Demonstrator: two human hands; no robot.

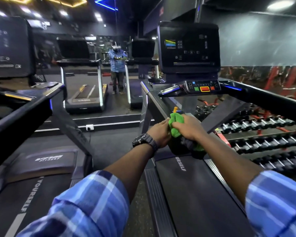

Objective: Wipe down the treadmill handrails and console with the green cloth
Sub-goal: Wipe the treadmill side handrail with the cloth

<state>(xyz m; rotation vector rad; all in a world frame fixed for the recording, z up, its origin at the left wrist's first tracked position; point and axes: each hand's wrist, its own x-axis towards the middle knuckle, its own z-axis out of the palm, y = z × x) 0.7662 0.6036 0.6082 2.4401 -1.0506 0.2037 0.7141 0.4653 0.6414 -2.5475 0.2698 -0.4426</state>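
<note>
Early stage by the look of it: both hands bunch the green cloth (175,125) right at the near end of the treadmill's left handrail (158,103). Right hand (189,128) has fingers curled round the cloth, w/ more green hanging below the wrist; left hand (161,133) pinches the cloth's left edge. Cloth sits on or just over the rail, can't tell which. Prob. left to do: most of this rail, right handrail (266,98), button panel (202,85) and console (189,47) screen, none touched by the cloth now. Running belt (191,194) below is dark. Dim gym, mirror wall (92,48) ahead, another treadmill (24,103) to the left, dumbbell racks (256,132) on the right.
</note>
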